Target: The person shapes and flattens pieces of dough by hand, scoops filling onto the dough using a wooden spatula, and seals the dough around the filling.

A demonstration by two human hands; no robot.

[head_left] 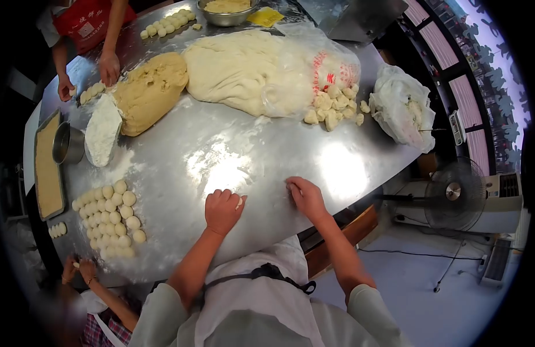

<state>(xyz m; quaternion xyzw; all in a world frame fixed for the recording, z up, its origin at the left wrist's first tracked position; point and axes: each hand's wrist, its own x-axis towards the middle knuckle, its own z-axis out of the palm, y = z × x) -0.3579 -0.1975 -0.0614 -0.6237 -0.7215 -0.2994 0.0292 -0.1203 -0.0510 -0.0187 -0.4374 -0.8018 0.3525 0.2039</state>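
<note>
My left hand (222, 210) is closed near the front edge of the steel table, beside a dusting of flour (218, 165). A small bit of pale dough (239, 202) shows between its thumb and fingers. To the right, my right hand (305, 196) hovers over or rests on the bare metal with its fingers curled in; whatever it may hold is hidden. Beyond my hands lies a large mass of white dough (232, 69), partly under a clear plastic bag (337, 61) with red print. Several torn dough chunks (334, 107) lie at its right end.
Rows of dough balls (111, 220) sit at the left, near a co-worker's hands (85, 269). Another person's hands (109, 68) work by a tan dough mass (152, 92) and a flour heap (102, 130). A metal pot (68, 143), tray (60, 191) and fan (454, 191) stand around.
</note>
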